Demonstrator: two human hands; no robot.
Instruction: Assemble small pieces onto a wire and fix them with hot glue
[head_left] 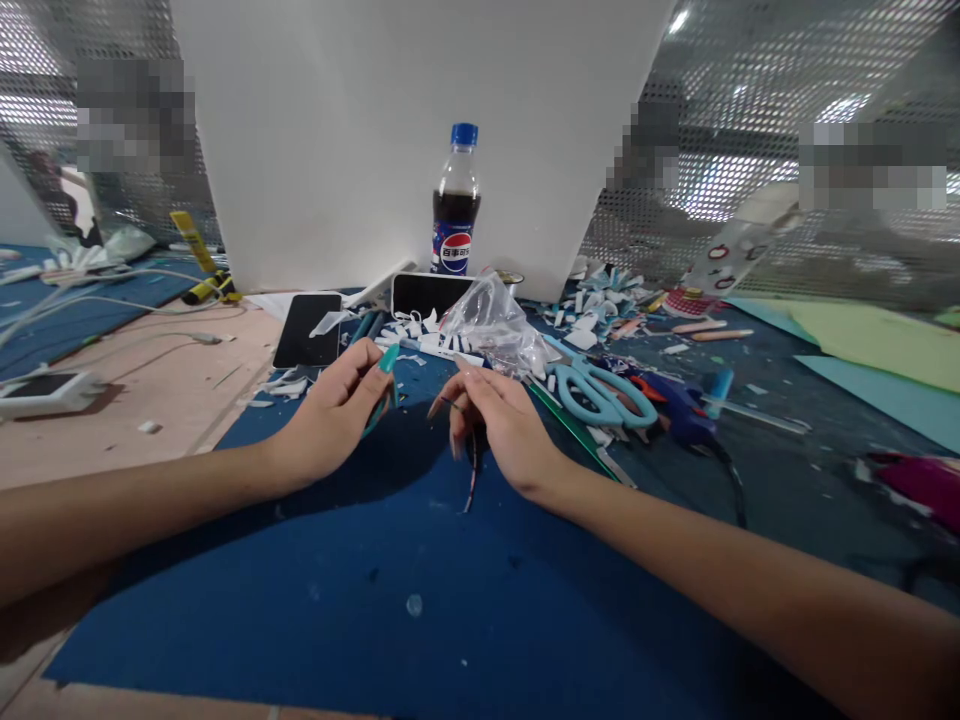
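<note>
My left hand (330, 412) is closed, its thumb and fingers pinching a small teal curved piece (388, 358). Part of that piece shows again below the fingers; its exact kind is unclear. A short way to the right, my right hand (499, 412) has its fingers bent together around a thin dark striped strand (472, 485), whose loose end hangs toward the mat. The fingertips partly hide the strand's upper part. Both hands are above the dark blue mat (405, 620), apart from each other. Light blue scissors (592, 393) lie just right of my right hand.
Behind the hands are a clear plastic bag (499, 322), white scraps (416, 330), two phones (309, 332) and a cola bottle (455, 215) against a white board (420, 90). A glue gun (682, 405) and a green cutter (574, 425) lie right. Cables (112, 290) run left.
</note>
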